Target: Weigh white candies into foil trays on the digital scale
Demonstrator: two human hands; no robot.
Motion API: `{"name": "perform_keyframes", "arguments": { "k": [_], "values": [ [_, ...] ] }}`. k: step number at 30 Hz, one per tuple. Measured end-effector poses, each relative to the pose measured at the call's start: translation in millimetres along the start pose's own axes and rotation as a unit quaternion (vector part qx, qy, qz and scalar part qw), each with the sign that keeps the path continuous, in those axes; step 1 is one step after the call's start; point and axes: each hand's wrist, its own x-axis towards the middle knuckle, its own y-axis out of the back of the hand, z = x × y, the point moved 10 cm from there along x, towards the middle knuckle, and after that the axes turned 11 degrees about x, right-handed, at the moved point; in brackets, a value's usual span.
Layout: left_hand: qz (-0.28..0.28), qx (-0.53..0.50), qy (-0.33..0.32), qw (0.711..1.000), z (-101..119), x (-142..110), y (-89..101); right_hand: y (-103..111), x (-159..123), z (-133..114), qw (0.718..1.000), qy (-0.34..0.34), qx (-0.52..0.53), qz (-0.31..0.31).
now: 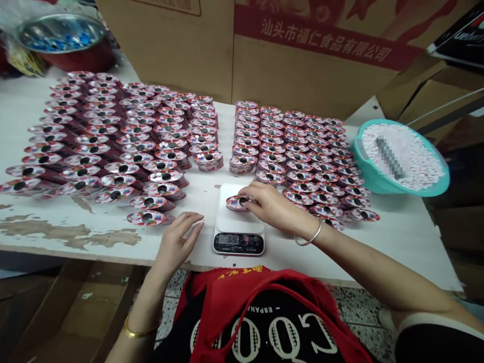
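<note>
White kitchen scale, low and flat, near edge of painted surface; dark display strip facing the person, digits too small to read.

Red foil-lidded cup: on the scale platform, left of centre, dark round opening in the lid. Pinched at its right rim by right hand, fingertips closed on the lid edge near the opening, silver bangle at the wrist. Contents of the cup not visible.

Left hand: flat on the surface just left of the scale, fingers loosely extended, holding nothing, apart from the platform.

Stacks of identical cups, left block: many rows, leaning toward the person. Right block: tighter rows, nearest stacks touching or just beside the right wrist.

Teal basin: far right, heaped with small white pieces; centre blurred. Steel bowl at far left corner holding blue items. Cardboard carton with red printing behind the rows.

Handling notes, as judgement: cup best seated fully on the platform, nearer the middle, clear of the rim. Fingers off the lid before taking a reading, since any pressure adds to the figure. Left hand kept off the scale body. Right forearm lifted clear of the near stacks, which look easy to topple. Display kept unshaded. Light grip only at the lid edge, foil likely to dent.
</note>
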Motion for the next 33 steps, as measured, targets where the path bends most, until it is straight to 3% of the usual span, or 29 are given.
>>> {"name": "perform_keyframes", "arguments": {
  "k": [4, 7, 10, 12, 13, 15, 19, 27, 33],
  "values": [
    [0.000, 0.002, 0.006, 1.000, -0.4, 1.2, -0.2, 6.0, 0.7, 0.3, 1.000, -0.019, 0.009, 0.016],
    [0.005, 0.003, -0.001, 1.000, 0.1, 1.8, 0.8, 18.2, -0.8, 14.1, 0.983, -0.065, 0.163, 0.056],
    [0.006, -0.001, -0.001, 1.000, -2.0, 1.9, 0.6, 22.5, -9.6, 40.8, 0.902, -0.143, 0.399, 0.087],
    [0.007, -0.003, 0.000, 1.000, -3.3, 2.3, 0.3, 24.9, -19.0, 56.2, 0.841, -0.182, 0.497, 0.114],
    [0.006, -0.002, 0.000, 1.000, -3.5, 2.6, -0.1, 26.1, -23.9, 61.9, 0.821, -0.195, 0.521, 0.125],
    [0.004, 0.001, -0.001, 1.000, -2.9, 3.8, -0.9, 26.0, -32.3, 68.2, 0.809, -0.214, 0.533, 0.126],
    [-0.005, 0.002, -0.002, 1.000, 0.6, 7.1, -3.6, 22.5, -38.0, 63.7, 0.842, -0.218, 0.481, 0.107],
    [-0.007, -0.003, 0.001, 1.000, 0.5, 6.2, -4.9, 10.6, -13.5, 21.4, 0.969, -0.097, 0.222, 0.050],
    [0.003, -0.001, -0.004, 1.000, 0.1, 4.2, -2.6, 6.6, -6.4, 5.9, 0.995, -0.038, 0.087, 0.037]
  ]
}}
